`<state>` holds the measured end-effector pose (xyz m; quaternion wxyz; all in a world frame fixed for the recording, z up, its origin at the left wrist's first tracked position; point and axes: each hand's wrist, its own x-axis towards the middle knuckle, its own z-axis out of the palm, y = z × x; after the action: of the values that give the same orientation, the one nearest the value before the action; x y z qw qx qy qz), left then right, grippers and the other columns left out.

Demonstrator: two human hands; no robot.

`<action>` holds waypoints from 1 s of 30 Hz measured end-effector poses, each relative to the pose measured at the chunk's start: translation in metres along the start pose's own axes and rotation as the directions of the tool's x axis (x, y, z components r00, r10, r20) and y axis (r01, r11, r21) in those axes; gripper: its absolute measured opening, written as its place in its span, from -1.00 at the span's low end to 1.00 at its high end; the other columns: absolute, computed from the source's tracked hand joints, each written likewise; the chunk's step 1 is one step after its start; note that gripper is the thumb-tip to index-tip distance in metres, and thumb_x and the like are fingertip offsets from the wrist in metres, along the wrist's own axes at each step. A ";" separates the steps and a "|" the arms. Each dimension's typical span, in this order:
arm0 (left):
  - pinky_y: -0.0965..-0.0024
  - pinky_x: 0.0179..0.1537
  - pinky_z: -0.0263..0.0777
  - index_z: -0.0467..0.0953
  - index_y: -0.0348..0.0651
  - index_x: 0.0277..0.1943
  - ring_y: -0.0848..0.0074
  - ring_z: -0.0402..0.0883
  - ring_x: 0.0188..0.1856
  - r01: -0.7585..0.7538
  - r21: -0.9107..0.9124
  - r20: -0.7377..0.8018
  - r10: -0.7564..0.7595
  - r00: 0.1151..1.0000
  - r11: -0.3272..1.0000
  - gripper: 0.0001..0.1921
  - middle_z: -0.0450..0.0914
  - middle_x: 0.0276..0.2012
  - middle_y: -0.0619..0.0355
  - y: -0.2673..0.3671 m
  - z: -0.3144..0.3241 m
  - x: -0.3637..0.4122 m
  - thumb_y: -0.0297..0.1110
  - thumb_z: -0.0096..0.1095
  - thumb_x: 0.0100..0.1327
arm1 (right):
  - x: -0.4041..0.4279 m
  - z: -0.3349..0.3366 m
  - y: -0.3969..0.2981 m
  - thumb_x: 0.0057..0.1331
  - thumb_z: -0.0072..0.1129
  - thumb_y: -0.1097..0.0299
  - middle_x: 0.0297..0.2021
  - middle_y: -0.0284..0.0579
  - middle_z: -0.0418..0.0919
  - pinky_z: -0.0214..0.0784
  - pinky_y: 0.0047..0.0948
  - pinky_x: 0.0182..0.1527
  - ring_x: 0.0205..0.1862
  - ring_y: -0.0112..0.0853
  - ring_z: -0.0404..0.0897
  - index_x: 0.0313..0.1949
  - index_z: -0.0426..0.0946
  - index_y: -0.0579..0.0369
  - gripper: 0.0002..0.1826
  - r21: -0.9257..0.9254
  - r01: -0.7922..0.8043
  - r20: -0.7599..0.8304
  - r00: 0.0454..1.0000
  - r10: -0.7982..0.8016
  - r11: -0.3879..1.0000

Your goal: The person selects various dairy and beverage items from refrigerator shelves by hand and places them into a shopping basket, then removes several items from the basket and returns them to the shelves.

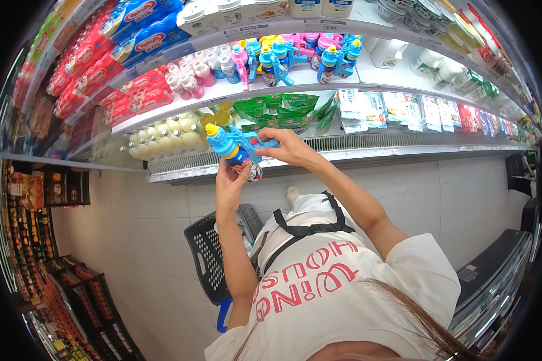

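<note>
A drink bottle with a light-blue toy-gun top (238,146) and a yellow cap is held up in front of the refrigerated shelves. My left hand (230,180) grips its printed lower body from below. The blue handle at its right side is pinched between the fingers and thumb of my right hand (282,146). More such toy-topped bottles (269,67), blue and pink, stand on the shelf beyond. Small pink-capped bottles (189,83) are to their left. Green pouches (280,110) lie on the lower shelf behind my hands.
A black perforated shopping basket (210,257) with a blue handle is beside my body at the left. White bottles (162,137) fill the lower shelf's left end. The cooler's front rail (343,155) runs across ahead. Product racks (79,293) stand lower left, and a dark display case (494,266) lower right.
</note>
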<state>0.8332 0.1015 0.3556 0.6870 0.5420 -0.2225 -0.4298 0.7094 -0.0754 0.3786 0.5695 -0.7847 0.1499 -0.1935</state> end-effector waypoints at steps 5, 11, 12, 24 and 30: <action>0.38 0.11 0.36 0.30 -0.23 0.23 0.53 0.48 0.06 -0.042 0.271 0.181 -0.008 0.983 0.962 -0.47 0.51 0.03 0.15 -0.029 0.031 0.070 -0.52 0.32 0.21 | -0.010 -0.055 0.022 0.16 0.37 0.21 -0.38 -0.08 0.54 0.28 -0.25 -0.21 -0.26 -0.20 0.42 -0.18 0.56 0.09 -0.69 -0.347 -0.014 -0.148 0.988 -0.040 0.938; 0.37 0.04 0.44 0.32 -0.19 0.27 0.49 0.56 0.00 -0.082 0.358 0.337 -0.047 0.940 0.930 -0.45 0.53 0.04 0.08 -0.039 0.096 0.158 -0.53 0.31 0.22 | -0.016 -0.109 0.044 0.20 0.30 0.25 -0.44 -0.04 0.52 0.27 -0.16 -0.24 -0.28 -0.11 0.43 -0.28 0.51 0.09 -0.78 -0.432 -0.173 -0.408 0.913 -0.021 0.885; 0.37 0.01 0.45 0.33 -0.20 0.27 0.48 0.59 -0.03 -0.124 0.416 0.339 -0.027 0.940 0.901 -0.45 0.53 0.06 0.04 -0.038 0.104 0.170 -0.53 0.30 0.23 | -0.013 -0.113 0.048 0.20 0.30 0.26 -0.46 -0.03 0.52 0.27 -0.16 -0.25 -0.29 -0.10 0.43 -0.29 0.51 0.10 -0.78 -0.429 -0.218 -0.494 0.869 -0.026 0.877; 0.36 -0.22 0.53 0.50 -0.14 0.13 0.41 0.62 -0.27 -0.485 0.727 0.207 0.519 0.829 0.485 -0.59 0.54 -0.09 -0.02 0.042 0.090 0.272 -0.58 0.20 0.20 | 0.058 -0.142 0.124 0.25 0.22 0.25 -0.51 0.12 0.54 0.27 0.00 -0.30 -0.35 0.08 0.53 -0.34 0.47 0.16 -0.77 -0.318 -0.345 -0.837 0.540 -0.090 0.883; 0.30 -0.07 0.49 0.52 -0.13 0.12 0.30 0.60 -0.10 -0.472 0.778 0.299 0.417 0.858 0.414 -0.58 0.54 -0.03 -0.01 0.054 0.097 0.288 -0.57 0.21 0.17 | 0.090 -0.136 0.143 0.28 0.17 0.27 -0.45 0.13 0.54 0.29 0.02 -0.28 -0.31 0.09 0.49 -0.35 0.42 0.10 -0.81 -0.435 -0.353 -0.791 0.589 -0.164 0.828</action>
<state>0.9305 -0.1898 0.3902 0.4287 0.7084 -0.5534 -0.0903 0.7223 -0.2739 0.2922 0.1983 -0.7303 0.4823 -0.4414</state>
